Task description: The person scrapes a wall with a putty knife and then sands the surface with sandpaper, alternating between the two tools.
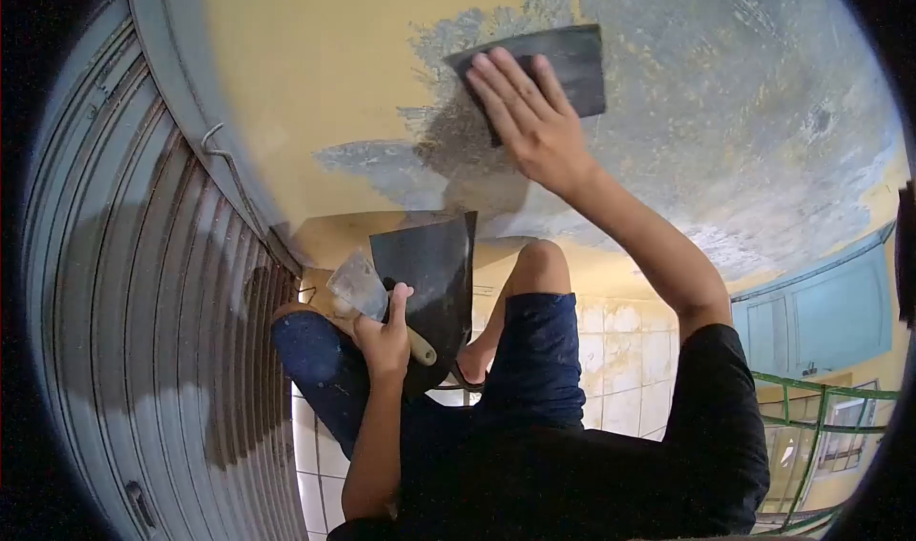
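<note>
Black shirt (572,484), right hand (540,129) on dark sheet (580,69)

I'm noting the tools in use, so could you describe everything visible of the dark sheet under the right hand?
The dark sheet is flat, four-sided and dark grey to nearly black, with fairly straight edges. Its exact material can't be told. It sits tilted at the wall, over the meeting of yellow paint and grey patch. The right hand lies on it, fingers spread toward its left part, partly covering its face; no handle shows.
</note>
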`<action>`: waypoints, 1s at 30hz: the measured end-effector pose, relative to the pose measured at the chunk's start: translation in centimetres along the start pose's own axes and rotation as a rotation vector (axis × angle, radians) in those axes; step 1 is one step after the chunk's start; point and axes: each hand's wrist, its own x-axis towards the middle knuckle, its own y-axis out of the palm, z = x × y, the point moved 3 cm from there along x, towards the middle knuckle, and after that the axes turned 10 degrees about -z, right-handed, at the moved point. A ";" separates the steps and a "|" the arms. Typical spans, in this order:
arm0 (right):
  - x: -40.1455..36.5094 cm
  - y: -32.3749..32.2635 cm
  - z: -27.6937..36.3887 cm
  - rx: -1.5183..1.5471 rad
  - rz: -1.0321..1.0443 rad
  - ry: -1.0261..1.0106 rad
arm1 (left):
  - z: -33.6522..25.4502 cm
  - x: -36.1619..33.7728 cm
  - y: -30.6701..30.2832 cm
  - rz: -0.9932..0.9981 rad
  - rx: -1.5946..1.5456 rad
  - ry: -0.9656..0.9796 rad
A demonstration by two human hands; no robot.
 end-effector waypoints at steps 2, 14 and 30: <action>-1.9 -1.4 -1.6 0.003 0.037 -0.008 | -0.1 -0.2 0.1 0.013 -0.018 0.005; 1.1 0.9 0.3 0.057 -0.042 -0.036 | 0.1 0.0 -0.3 -0.014 -0.002 0.061; 0.6 -0.1 -0.6 0.074 -0.084 -0.009 | 0.2 -0.2 -0.5 -0.021 -0.012 0.084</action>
